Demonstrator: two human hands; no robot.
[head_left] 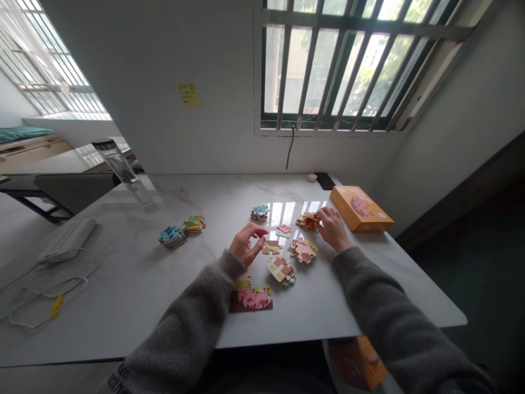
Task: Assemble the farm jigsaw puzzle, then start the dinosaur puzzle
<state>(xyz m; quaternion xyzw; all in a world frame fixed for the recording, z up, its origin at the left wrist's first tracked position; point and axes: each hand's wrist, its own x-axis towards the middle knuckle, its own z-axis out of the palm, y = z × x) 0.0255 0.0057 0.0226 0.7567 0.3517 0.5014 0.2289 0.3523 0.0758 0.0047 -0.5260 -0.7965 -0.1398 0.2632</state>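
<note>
One clear bottle point(117, 161), then two puzzle stacks point(171, 236); one joined pink section point(252, 298) lies nearer than the left hand point(245, 246), its fingers curled, thumb slightly parted. Four further stacks point(281, 271) follow; the right hand point(330, 226) pinches a piece point(310, 215) over the yellowish one, beside one orange box point(375, 218). White marbled table point(135, 306), two barred windows point(324, 71).

The grey-sleeved left forearm point(192, 314) slants forward and rightward, the left hand point(248, 244) loosely curved, thumb and forefinger apart. The grey-sleeved right forearm point(383, 306) angles forward and leftward; the right hand point(330, 226) reaches slightly farther out, fingers bent in a pinch.
</note>
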